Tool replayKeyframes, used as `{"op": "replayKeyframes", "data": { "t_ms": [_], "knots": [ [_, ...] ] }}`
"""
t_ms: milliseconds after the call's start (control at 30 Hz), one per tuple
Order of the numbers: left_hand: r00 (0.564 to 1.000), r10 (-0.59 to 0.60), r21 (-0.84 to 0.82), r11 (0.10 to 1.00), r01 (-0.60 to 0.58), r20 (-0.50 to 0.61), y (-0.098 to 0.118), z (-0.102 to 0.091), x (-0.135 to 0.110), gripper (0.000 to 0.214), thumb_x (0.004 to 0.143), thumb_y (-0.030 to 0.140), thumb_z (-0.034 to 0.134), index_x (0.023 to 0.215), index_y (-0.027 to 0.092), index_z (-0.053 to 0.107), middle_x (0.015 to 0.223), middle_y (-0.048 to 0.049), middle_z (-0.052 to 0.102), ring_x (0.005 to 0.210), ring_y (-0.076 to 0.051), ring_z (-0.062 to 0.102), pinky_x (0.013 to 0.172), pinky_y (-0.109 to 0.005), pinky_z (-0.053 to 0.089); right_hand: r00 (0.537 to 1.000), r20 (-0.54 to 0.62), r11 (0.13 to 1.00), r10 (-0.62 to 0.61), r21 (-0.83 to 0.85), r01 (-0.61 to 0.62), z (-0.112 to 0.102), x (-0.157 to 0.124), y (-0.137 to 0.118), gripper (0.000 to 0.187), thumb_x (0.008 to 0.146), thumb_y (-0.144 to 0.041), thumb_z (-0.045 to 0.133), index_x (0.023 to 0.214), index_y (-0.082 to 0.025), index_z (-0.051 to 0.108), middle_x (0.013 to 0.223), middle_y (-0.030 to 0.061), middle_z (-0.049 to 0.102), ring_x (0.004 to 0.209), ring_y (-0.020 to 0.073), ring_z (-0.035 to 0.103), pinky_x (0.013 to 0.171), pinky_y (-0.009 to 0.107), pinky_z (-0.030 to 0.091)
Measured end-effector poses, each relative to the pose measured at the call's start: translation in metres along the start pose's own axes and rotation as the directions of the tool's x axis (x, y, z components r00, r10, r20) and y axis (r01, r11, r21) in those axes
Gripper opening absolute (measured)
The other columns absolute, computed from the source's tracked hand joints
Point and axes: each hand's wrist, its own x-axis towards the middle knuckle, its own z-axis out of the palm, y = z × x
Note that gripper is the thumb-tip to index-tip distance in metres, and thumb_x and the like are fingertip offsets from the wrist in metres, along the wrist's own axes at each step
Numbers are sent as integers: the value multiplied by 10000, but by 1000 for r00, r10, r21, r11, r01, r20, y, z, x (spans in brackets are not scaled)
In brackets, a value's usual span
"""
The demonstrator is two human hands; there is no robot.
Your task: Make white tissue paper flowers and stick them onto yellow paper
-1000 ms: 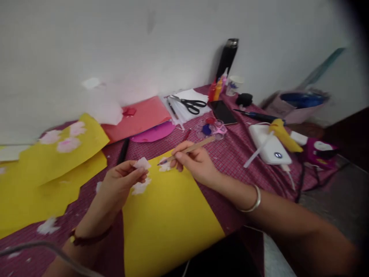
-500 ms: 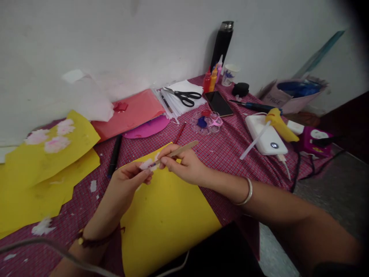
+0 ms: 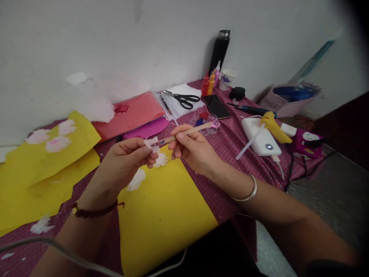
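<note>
Between the thumb and fingers of my left hand is a small piece of white tissue paper. My right hand pinches a flat wooden craft stick whose bluish end points at the tissue; whether the two touch I cannot tell. Both hands are closed and held above a yellow paper sheet. On that sheet lie two ruffled white paper flowers, one below my left fingers and another partly under my hands. A clear paint palette with red, blue and pink sits behind the stick's far end.
Further yellow sheets with pinkish-white flowers lie at left. Along the wall are a red folder, black-handled scissors, a phone, paint bottles and a black flask. A white power bank is at right.
Both hands have risen slightly away from the yellow sheet, and the stick now lies flatter, farther out. Two white flowers on the sheet have come into clearer view.
</note>
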Motion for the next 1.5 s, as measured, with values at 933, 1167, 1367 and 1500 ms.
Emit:
{"op": "replayKeyframes", "data": {
  "t_ms": [933,1167,1367,1500],
  "knots": [
    [961,-46,859,461,-222,273,-39,-27,21,174,697,375,614,672,206,646,597,-4,631,531,-153,543,516,-254,347,975,-137,937,173,-281,-206,-28,19,28,241,874,-369,621,749,-164,590,543,-54,576,397,48,439,395,181,351],
    [972,-5,897,388,-213,233,-63,-18,25,213,765,389,555,688,205,630,629,-24,634,542,-161,526,535,-275,301,995,-23,844,99,-528,-96,-26,14,36,181,894,-290,588,756,-175,568,590,-41,567,477,67,464,464,203,369],
    [979,1,873,453,-183,204,-67,-20,29,218,773,340,493,641,198,593,579,-8,591,537,-151,510,537,-269,284,995,89,800,53,-600,11,-21,11,35,218,887,-374,581,782,-183,582,683,-26,576,602,81,500,570,211,402],
    [981,-27,854,497,-155,194,-66,-23,31,228,766,340,484,691,183,632,617,-17,619,591,-169,544,548,-269,310,984,173,760,39,-645,83,-22,10,43,245,896,-412,550,833,-181,602,775,-2,602,690,100,532,637,225,416]
  ]
}}
